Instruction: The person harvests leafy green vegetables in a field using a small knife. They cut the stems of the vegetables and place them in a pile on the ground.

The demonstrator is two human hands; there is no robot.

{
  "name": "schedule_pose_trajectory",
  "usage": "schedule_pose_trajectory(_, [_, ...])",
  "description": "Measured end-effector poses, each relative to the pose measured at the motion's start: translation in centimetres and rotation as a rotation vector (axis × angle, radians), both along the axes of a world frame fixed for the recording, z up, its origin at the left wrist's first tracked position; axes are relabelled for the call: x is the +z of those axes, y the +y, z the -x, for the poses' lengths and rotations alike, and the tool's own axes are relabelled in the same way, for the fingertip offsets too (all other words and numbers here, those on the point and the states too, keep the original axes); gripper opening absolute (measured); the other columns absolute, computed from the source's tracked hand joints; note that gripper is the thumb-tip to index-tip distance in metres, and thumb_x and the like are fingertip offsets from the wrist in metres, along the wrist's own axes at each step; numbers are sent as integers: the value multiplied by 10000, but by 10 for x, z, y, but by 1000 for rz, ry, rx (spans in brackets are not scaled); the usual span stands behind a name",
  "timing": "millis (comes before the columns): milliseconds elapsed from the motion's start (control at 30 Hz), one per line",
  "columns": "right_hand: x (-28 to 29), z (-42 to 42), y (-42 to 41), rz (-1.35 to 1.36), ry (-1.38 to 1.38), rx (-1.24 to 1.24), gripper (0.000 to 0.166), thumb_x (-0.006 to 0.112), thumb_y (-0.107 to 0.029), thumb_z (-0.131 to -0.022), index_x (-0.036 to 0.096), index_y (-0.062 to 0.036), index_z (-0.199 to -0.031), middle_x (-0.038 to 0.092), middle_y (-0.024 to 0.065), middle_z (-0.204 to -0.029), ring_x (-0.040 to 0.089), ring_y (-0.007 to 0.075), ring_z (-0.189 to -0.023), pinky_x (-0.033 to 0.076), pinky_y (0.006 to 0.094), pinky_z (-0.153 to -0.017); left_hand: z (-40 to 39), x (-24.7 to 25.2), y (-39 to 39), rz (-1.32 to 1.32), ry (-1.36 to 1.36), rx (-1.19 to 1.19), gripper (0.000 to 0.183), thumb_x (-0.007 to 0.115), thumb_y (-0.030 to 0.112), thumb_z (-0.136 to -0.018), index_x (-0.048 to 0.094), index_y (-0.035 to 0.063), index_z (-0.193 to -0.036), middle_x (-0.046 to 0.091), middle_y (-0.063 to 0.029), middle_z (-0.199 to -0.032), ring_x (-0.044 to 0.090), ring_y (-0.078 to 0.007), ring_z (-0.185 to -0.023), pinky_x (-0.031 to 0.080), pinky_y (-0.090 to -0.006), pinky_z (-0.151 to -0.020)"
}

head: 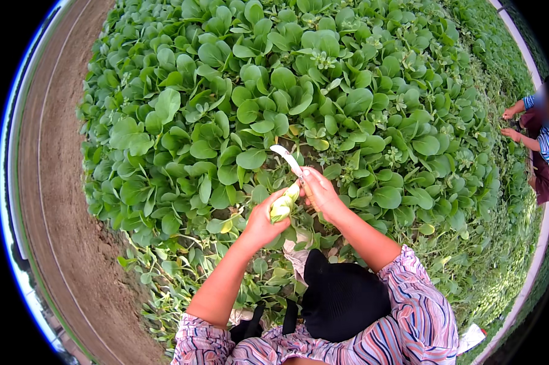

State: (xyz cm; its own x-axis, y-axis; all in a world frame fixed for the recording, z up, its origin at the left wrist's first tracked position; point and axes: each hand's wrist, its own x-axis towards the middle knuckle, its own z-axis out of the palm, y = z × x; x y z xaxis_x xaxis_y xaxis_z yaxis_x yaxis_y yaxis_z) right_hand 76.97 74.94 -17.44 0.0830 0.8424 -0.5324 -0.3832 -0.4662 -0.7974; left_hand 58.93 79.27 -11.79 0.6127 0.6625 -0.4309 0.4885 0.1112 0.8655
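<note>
My left hand [264, 221] is closed around a small bunch of leafy greens, whose pale stem bases [283, 206] point up and to the right. In my right hand [321, 194] is a knife with a curved, pale blade [285, 156], its tip pointing up and to the left. The fingers of my right hand are close beside the stem bases; whether they touch them cannot be told. Dense leafy green plants [251, 112] grow beyond both hands.
Cut or flattened greens [187, 269] lie near my legs. Bare soil [64, 182] runs along the left. At the far right a co-worker [546, 137] in a striped top reaches into the plants. A white packet [471, 338] lies at lower right.
</note>
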Motion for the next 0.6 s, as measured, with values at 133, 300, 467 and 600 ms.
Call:
schedule_pose_trajectory(133, [-38, -27, 29, 37, -519, 67, 354, 481, -238, -898, 531, -70, -1207, 636, 101, -846, 601, 187, -744, 486, 338, -678, -26, 25, 43, -280, 184, -284, 656, 706, 95, -653, 488, 53, -1270, 642, -169, -1026, 626, -326, -931, 494, -387, -826])
schedule_pose_trajectory(300, [-72, -23, 40, -7, -831, 385, 288, 551, -231, -847, 622, -129, -1108, 654, 150, -986, 618, 341, -916, 486, 418, -769, -61, -6, 97, -777, 428, -563, 536, 722, 82, -638, 547, 48, -1143, 581, -148, -1172, 604, -281, -1003, 509, -370, -832])
schedule_pose_trajectory(467, [-73, -18, 20, -4, -871, 502, 318, 487, -261, -884, 594, -133, -1154, 648, 156, -945, 612, 349, -878, 477, 447, -773, -9, -55, 118, -832, 897, -699, 344, 608, 62, -725, 576, 46, -1067, 390, -161, -1377, 584, -217, -1048, 510, -339, -790])
schedule_pose_trajectory(600, [-78, -16, 25, 19, -737, 253, 319, 481, -273, -895, 583, -112, -1151, 645, 163, -916, 609, 355, -857, 470, 435, -751, 12, -71, 97, -963, 797, -635, 408, 600, 56, -732, 556, 52, -1138, 403, -123, -1342, 551, -206, -1085, 485, -331, -803])
